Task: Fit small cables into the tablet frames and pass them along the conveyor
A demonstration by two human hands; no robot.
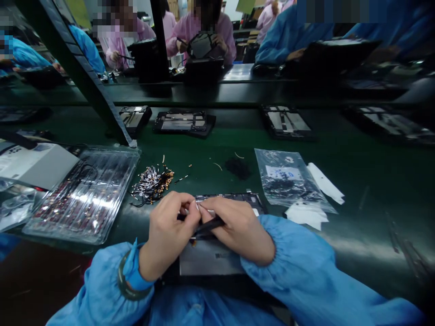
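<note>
Your view is rather dim, with light from above making strong glare on the plastic tray (84, 194). The edges are curved and blurred.

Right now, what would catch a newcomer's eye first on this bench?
Front and centre, the left hand and right hand meet over an opened device, the right holding dark tweezers. Left of them a clear plastic tray glints, with a heap of small gold-tipped parts beside it.
</note>
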